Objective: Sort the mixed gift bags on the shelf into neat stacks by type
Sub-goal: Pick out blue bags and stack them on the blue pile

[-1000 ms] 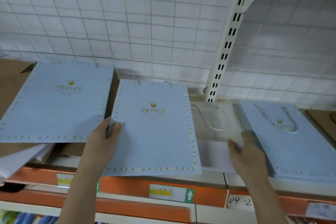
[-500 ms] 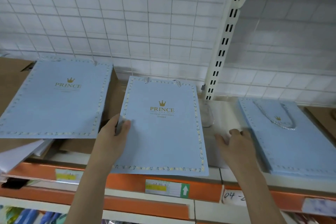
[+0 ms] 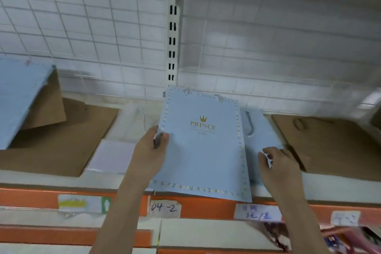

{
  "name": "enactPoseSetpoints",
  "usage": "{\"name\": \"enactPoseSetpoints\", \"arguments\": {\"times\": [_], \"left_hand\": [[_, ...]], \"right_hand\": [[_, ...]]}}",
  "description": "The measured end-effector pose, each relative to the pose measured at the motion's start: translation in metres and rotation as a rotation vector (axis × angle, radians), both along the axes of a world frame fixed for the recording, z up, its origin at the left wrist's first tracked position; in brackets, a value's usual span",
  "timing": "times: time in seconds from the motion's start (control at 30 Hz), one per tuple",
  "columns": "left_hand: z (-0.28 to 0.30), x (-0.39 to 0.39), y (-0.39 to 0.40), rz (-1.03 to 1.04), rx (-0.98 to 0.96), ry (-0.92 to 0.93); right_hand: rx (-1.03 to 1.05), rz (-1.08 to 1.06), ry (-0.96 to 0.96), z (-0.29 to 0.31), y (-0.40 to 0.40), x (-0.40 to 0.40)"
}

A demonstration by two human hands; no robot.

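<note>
A flat light-blue "PRINCE" gift bag [image 3: 204, 150] with a gold crown is held by its left edge in my left hand [image 3: 149, 150]. It hangs partly over a stack of the same blue bags [image 3: 259, 130] lying on the shelf, whose cord handles show. My right hand [image 3: 278, 165] rests on that stack's near right part, fingers curled and apart. Another blue bag [image 3: 18, 99] sits at the far left on brown bags [image 3: 55, 144]. A white bag [image 3: 117, 150] lies left of my left hand.
Brown paper bags [image 3: 334, 142] lie flat at the right of the shelf. A white slotted upright [image 3: 172, 27] and wire grid back the shelf. The orange shelf edge [image 3: 206, 206] carries price labels, one reading "04-2". Colourful goods show below right.
My left hand has carried the blue bag rightward, from over the white bag to over the blue stack. The view has swung right. My right hand stays at the stack.
</note>
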State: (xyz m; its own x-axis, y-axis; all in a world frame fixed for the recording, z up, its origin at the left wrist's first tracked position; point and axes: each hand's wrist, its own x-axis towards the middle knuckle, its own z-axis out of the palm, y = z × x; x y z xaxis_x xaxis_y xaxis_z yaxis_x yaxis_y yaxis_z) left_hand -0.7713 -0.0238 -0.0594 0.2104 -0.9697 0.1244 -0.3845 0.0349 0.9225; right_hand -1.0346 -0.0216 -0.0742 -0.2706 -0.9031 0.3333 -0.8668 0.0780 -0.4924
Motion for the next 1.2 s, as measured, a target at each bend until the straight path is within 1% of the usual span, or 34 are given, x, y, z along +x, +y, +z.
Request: {"name": "enactPoseSetpoints", "arguments": {"times": [0.07, 0.13, 0.23, 0.3, 0.4, 0.5, 0.63, 0.7, 0.83, 0.97, 1.03, 1.1, 1.2], "left_hand": [[-0.001, -0.028, -0.006, -0.002, -0.018, 0.045], [-0.003, -0.051, -0.014, 0.039, -0.03, 0.079], [-0.008, -0.076, -0.025, 0.09, -0.005, 0.065], [-0.011, -0.09, -0.029, 0.102, 0.026, 0.016], [-0.014, -0.107, -0.034, 0.134, 0.029, -0.084], [-0.019, -0.12, -0.038, 0.171, 0.022, -0.259], [-0.025, -0.13, -0.039, 0.165, 0.029, -0.388], [-0.026, -0.13, -0.038, 0.147, 0.031, -0.394], [-0.023, -0.125, -0.035, 0.113, 0.044, -0.348], [-0.018, -0.113, -0.034, 0.074, 0.105, -0.296], [-0.015, -0.1, -0.033, 0.09, 0.128, -0.329], [-0.01, -0.083, -0.028, 0.121, 0.105, -0.359], [0.002, -0.043, -0.013, 0.182, 0.013, -0.345]], "right_hand": [[-0.012, 0.011, -0.005, -0.002, 0.002, -0.021], [-0.023, 0.02, -0.002, -0.003, 0.002, -0.039], [-0.027, 0.032, 0.004, -0.003, 0.0, -0.058], [-0.021, 0.047, 0.004, -0.003, -0.001, -0.065], [0.044, 0.07, -0.018, -0.005, -0.005, -0.07], [0.084, 0.09, -0.019, -0.013, -0.01, -0.072], [0.046, 0.075, -0.028, -0.022, -0.015, -0.075], [0.043, 0.08, -0.023, -0.024, -0.017, -0.075], [0.05, 0.062, -0.03, -0.024, -0.018, -0.072], [0.005, -0.007, 0.096, -0.022, -0.019, -0.056], [0.016, 0.004, 0.118, -0.017, -0.021, -0.043], [-0.002, 0.032, 0.124, -0.011, -0.022, -0.025], [-0.001, 0.104, 0.103, -0.007, -0.021, 0.015]]}}
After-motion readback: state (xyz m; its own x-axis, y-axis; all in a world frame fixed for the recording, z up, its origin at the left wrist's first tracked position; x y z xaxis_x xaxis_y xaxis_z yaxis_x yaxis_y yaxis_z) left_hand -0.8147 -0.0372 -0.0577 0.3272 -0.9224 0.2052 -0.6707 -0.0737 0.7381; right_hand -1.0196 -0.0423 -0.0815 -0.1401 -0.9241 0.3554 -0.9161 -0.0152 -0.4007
